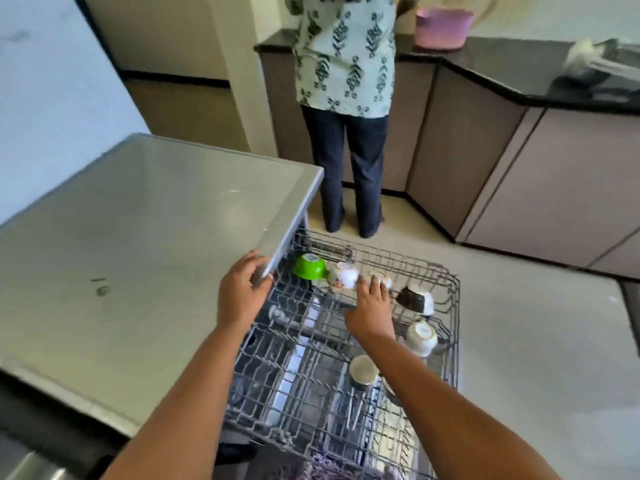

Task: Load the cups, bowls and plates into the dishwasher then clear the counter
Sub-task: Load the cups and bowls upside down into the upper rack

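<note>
Grips front corner of flat grey metal dishwasher top with left hand, fingers and thumb curled round the edge. Holds right hand over pulled-out grey wire dishwasher rack, fingers straight and spread, released, grasping nothing; fingertips at small white cup, touching or just short, cannot tell. Along rack's far row, left to right: bright green plastic cup tipped on its side, white ceramic cup, the small white cup, then dark brown and white cup, tilted. Nearer, on rack's right side: white upturned cup and dark cup with cream face. Beyond rack, second person in patterned shirt standing at dark countertop; round pink plastic tub on it.
</note>
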